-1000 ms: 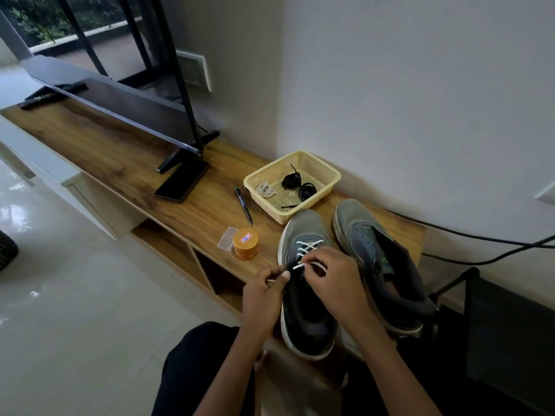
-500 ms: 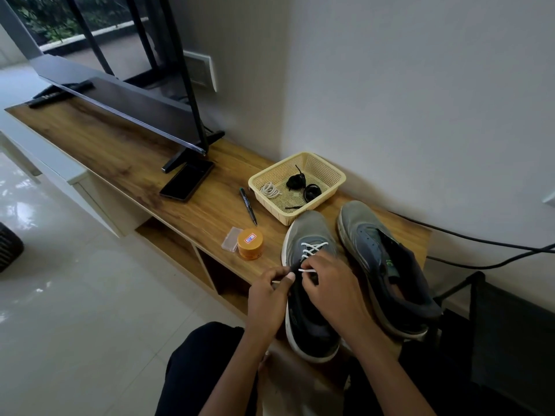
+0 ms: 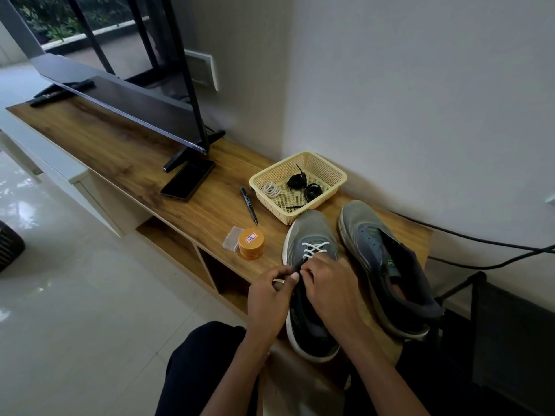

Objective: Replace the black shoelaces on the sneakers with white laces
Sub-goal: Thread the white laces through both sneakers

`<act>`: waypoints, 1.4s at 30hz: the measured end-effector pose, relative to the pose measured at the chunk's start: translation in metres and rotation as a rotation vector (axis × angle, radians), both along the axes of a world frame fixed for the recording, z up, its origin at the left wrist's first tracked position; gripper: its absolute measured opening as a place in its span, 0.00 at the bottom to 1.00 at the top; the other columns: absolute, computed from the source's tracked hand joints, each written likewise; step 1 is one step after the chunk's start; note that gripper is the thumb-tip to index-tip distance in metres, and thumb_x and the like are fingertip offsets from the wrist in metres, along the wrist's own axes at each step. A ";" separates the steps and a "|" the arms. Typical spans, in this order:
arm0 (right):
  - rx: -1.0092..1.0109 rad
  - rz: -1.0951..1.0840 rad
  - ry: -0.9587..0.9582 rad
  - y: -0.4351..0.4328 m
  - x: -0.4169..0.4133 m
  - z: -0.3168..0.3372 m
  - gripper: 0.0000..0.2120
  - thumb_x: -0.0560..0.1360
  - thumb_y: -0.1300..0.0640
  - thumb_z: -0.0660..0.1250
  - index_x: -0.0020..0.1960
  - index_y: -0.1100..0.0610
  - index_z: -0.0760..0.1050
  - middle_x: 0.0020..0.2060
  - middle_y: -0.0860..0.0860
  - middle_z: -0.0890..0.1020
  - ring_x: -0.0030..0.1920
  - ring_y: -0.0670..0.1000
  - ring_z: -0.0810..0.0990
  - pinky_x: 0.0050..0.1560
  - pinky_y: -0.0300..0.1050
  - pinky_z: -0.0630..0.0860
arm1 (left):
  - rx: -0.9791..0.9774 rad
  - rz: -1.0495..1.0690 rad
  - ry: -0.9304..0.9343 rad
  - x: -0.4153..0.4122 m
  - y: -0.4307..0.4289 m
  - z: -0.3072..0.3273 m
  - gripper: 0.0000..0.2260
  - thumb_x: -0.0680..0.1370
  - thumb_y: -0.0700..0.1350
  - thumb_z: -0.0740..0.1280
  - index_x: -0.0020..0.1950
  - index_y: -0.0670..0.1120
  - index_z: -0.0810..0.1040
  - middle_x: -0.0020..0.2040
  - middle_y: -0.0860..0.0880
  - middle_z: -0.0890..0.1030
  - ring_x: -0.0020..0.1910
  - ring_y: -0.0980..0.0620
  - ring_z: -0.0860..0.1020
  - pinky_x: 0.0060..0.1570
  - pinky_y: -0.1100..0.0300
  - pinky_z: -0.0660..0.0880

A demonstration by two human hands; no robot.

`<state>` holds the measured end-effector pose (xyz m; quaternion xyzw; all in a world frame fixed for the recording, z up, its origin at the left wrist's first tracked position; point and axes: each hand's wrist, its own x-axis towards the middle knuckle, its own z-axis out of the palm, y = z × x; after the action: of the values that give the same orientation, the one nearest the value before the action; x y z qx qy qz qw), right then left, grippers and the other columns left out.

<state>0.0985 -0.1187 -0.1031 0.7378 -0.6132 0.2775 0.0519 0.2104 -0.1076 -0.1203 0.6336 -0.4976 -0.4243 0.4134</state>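
Two grey sneakers stand side by side on the wooden shelf. The left sneaker has a white lace crossed through its front eyelets. My left hand pinches a white lace end at the shoe's left side. My right hand lies over the middle eyelets with fingers curled on the lace; the lace under it is hidden. The right sneaker has no lace and gapes open. A yellow basket behind the shoes holds a coiled white lace and two bundled black laces.
An orange round tin and a small clear packet sit left of the shoes, a pen and a phone beyond. A TV stand is further left. Black cables run along the wall at right.
Both hands have stayed at the left sneaker's middle eyelets, shifting slightly closer together on the white lace. The camera view has drifted a little.
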 end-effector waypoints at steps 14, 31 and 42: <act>0.200 0.022 -0.372 0.000 -0.001 0.003 0.09 0.68 0.66 0.70 0.38 0.56 0.72 0.31 0.46 0.74 0.33 0.49 0.74 0.41 0.46 0.72 | -0.055 0.028 -0.090 -0.003 0.002 -0.002 0.08 0.76 0.48 0.69 0.55 0.52 0.81 0.48 0.58 0.81 0.46 0.61 0.79 0.46 0.65 0.76; 0.163 0.062 -0.290 -0.004 -0.008 0.002 0.13 0.66 0.68 0.71 0.34 0.56 0.68 0.27 0.48 0.73 0.33 0.51 0.73 0.50 0.42 0.68 | -0.088 -0.074 -0.053 0.004 -0.002 -0.003 0.08 0.80 0.46 0.62 0.49 0.55 0.79 0.41 0.55 0.82 0.36 0.61 0.79 0.42 0.58 0.78; 0.159 0.121 -0.291 -0.001 -0.011 0.003 0.08 0.68 0.67 0.70 0.43 0.57 0.74 0.38 0.48 0.77 0.42 0.50 0.76 0.48 0.52 0.75 | -0.035 -0.239 0.013 0.002 -0.014 -0.002 0.04 0.81 0.46 0.59 0.50 0.52 0.73 0.45 0.53 0.78 0.42 0.56 0.77 0.42 0.62 0.74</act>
<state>0.0876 -0.1192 -0.1003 0.7273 -0.5886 0.3345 -0.1128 0.2120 -0.1216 -0.1222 0.5596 -0.5744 -0.4659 0.3740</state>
